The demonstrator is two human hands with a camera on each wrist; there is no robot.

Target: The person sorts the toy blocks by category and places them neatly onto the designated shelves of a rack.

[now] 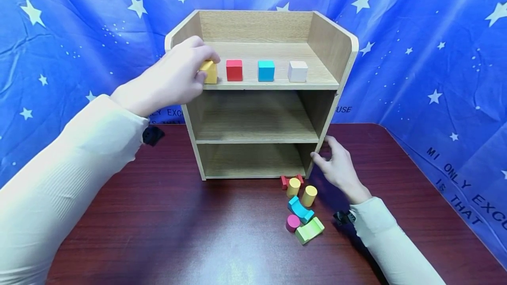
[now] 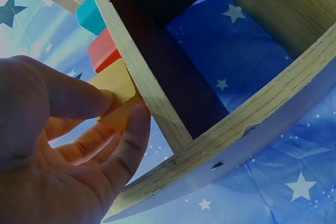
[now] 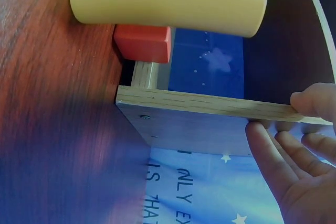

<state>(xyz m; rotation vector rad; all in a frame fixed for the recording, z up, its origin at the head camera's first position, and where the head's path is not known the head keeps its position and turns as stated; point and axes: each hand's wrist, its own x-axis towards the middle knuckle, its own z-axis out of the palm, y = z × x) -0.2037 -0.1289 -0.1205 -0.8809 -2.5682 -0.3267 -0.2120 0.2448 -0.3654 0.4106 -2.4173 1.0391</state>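
My left hand (image 1: 174, 71) pinches a yellow cube (image 1: 211, 73) at the left end of the top board of a small wooden shelf (image 1: 257, 140). In the left wrist view, thumb and fingers lie on either side of the yellow cube (image 2: 118, 87). To its right along the front edge sit a red cube (image 1: 234, 71), a blue cube (image 1: 266, 71) and a white cube (image 1: 298, 71), spaced apart. My right hand (image 1: 341, 168) holds the shelf's right side panel (image 3: 210, 103) low down, thumb at the front edge and fingers against the outer face.
On the dark red table (image 1: 158, 223), before the shelf's right corner, lie a red block (image 1: 284, 182), two yellow cylinders (image 1: 309, 195), a blue curved block (image 1: 300, 210), a magenta cylinder (image 1: 292, 223) and a green curved block (image 1: 310, 231). A blue starry cloth (image 1: 416, 56) hangs behind.
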